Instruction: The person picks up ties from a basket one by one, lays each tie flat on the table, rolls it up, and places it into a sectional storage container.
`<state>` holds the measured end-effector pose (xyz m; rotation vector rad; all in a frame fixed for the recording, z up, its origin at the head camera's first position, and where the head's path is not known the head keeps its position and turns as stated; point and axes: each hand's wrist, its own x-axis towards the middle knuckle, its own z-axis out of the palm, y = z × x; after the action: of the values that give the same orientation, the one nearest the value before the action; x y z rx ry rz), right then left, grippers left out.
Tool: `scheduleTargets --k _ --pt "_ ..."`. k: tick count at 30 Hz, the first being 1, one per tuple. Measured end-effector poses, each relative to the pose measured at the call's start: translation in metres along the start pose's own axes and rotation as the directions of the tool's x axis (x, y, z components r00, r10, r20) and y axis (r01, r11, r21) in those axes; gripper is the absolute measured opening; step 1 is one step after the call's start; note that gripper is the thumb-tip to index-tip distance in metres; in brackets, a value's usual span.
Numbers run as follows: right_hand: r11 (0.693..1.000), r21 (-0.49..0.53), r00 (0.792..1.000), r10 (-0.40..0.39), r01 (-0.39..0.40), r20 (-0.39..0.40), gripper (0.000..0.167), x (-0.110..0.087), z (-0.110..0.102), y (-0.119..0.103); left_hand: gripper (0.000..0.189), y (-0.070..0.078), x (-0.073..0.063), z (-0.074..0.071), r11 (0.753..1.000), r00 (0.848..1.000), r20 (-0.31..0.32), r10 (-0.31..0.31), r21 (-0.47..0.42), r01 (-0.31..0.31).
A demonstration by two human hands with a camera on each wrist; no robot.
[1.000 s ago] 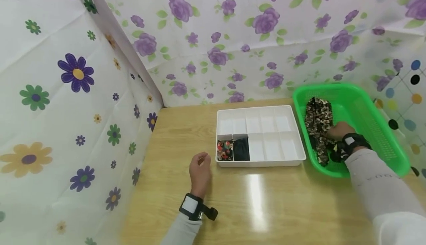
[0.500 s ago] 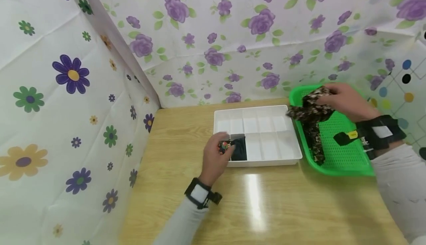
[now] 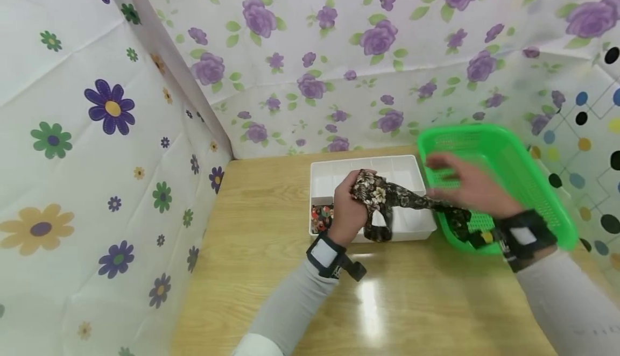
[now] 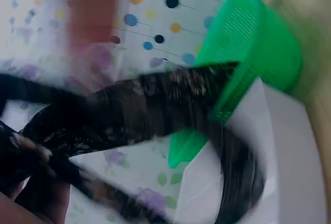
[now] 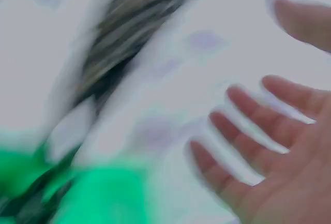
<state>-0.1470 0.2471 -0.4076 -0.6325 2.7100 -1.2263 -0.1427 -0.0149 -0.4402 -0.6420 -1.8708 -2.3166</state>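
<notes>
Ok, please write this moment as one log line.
left hand: grips floral cloth | right hand: empty, near green basket | cloth: partly above white tray

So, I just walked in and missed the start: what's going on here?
A person's left hand is gripping a dark floral cloth above a white divided tray. Part of the cloth hangs in a loop, and a length of it runs toward the green basket. The right hand is open near the basket's left side, its fingers holding nothing. A red-patterned cloth sits in the tray's near-left compartment.
</notes>
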Motion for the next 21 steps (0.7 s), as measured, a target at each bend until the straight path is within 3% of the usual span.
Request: scheduleTargets --k 2,3,6,8,11,15,17,19,20,21 --pt "0.984 -0.153 0.995 0.096 -0.094 0.003 0.080 -0.009 0.017 0.044 0.022 0.000 -0.001 -0.001 0.986 0.996 -0.068 -0.064 -0.161 0.053" --pt "0.969 -0.217 0.993 0.122 -0.117 0.009 0.081 -0.012 0.025 0.063 0.022 0.001 0.000 -0.002 0.977 0.992 -0.094 -0.080 -0.204 0.060" --pt "0.963 -0.233 0.990 0.129 -0.138 -0.052 0.046 -0.015 0.042 0.102 0.021 0.008 0.003 -0.004 0.959 0.982 -0.157 -0.104 -0.277 0.057" --pt "0.974 -0.193 0.989 0.104 -0.123 -0.106 0.020 -0.015 0.039 0.109 0.025 0.018 0.005 -0.012 0.923 0.973 -0.180 -0.144 -0.379 0.066" --pt "0.988 -0.068 0.986 0.132 -0.139 -0.097 0.005 -0.024 0.022 0.098 0.035 0.035 0.001 -0.033 0.824 0.956 -0.180 -0.232 -0.558 0.095" --pt "0.988 -0.017 0.983 0.156 -0.155 0.093 0.012 -0.041 0.004 0.067 0.027 0.058 -0.013 -0.082 0.680 0.917 -0.199 -0.345 -0.727 0.098" --pt "0.987 -0.038 0.964 0.158 -0.153 0.215 0.014 -0.049 0.006 0.053 0.021 0.065 -0.026 -0.112 0.584 0.892 -0.211 -0.401 -0.809 0.071" --pt "0.989 -0.025 0.931 0.147 -0.147 0.334 0.016 -0.059 0.017 0.046 0.018 0.064 -0.045 -0.142 0.496 0.869 -0.239 -0.434 -0.868 0.009" --pt "0.988 -0.001 0.912 0.144 -0.155 0.384 0.016 -0.065 0.026 0.045 0.019 0.061 -0.057 -0.157 0.460 0.857 -0.248 -0.452 -0.888 -0.014" --pt "0.986 0.023 0.896 0.140 -0.165 0.422 0.016 -0.072 0.036 0.048 0.020 0.055 -0.070 -0.171 0.441 0.838 -0.267 -0.475 -0.897 -0.036"
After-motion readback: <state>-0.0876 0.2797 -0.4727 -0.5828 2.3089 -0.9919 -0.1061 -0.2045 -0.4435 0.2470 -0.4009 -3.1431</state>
